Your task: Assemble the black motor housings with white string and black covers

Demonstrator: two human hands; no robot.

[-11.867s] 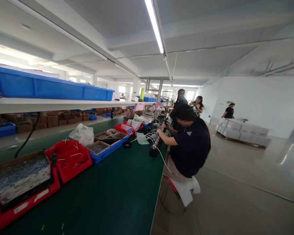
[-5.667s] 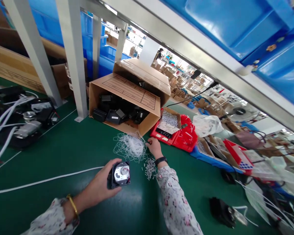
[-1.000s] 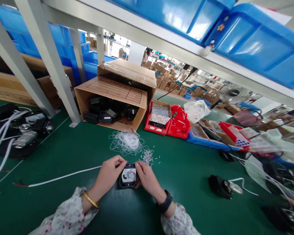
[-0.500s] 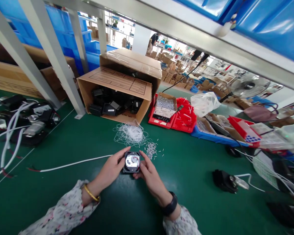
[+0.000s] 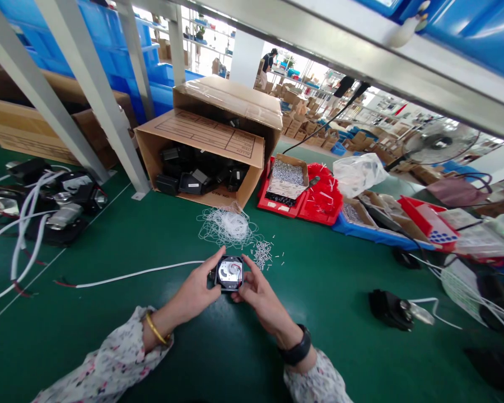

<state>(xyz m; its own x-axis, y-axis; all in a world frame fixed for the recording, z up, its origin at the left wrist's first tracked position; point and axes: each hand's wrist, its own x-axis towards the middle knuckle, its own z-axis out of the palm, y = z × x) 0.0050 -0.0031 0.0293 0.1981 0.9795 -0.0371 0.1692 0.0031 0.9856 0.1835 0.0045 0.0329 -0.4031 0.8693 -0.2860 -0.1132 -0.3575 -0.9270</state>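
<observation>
Between both hands is a small square black housing (image 5: 229, 273) with a shiny metal plate and a thin red wire inside. My left hand (image 5: 199, 288) grips its left side, thumb near the lower edge and index finger along the upper corner. On the opposite side my right hand (image 5: 258, 291) closes on the housing, with fingers partly hidden beneath it. A white cable (image 5: 138, 274) runs left from the housing across the green table, ending in bare red and dark wires. Just beyond the hands lie a tangle of clear thin tubing (image 5: 228, 225) and scattered small sleeve-like pieces (image 5: 262, 253).
A cardboard box (image 5: 252, 193) of black housings stands behind the tubing. Red trays (image 5: 319, 212) and a blue tray (image 5: 373, 237) hold small parts at right. Cabled assemblies (image 5: 63, 215) lie left, another black unit (image 5: 388, 310) right. A metal shelf beam (image 5: 319, 59) crosses above.
The view has shifted slightly, so the scene sits a little further right. Both hands still hold the housing, and the left fingers look a little straighter along its side.
</observation>
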